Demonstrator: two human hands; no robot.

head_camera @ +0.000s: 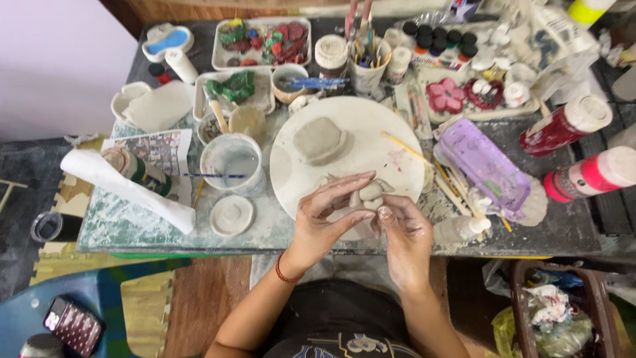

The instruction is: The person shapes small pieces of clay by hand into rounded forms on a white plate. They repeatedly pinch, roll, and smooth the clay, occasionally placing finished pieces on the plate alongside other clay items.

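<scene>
Head view. Both hands are together over the near edge of the round white board [391, 166]. The left hand [324, 222] and the right hand [404, 235] meet around a small grey clay piece [371, 193]; thumbs and fingertips pinch it from both sides, clear of the board surface. The clay piece is a short lump; its long axis runs roughly left to right, tilted slightly up toward the right. Which end is the front cannot be told.

A larger flattened clay slab [320, 139] lies on the board, well apart from the hands, toward the far side.

Containers: a white water cup [232, 162] stands just left of the board. Two paint bottles lie on their sides at the right: a red bottle [563, 126] with a white cap, and a pink-banded bottle [589, 176] nearer. A purple rectangular tray [483, 162] lies tilted between board and bottles. A row of small black-capped jars [440, 38] stands at the far edge.
</scene>
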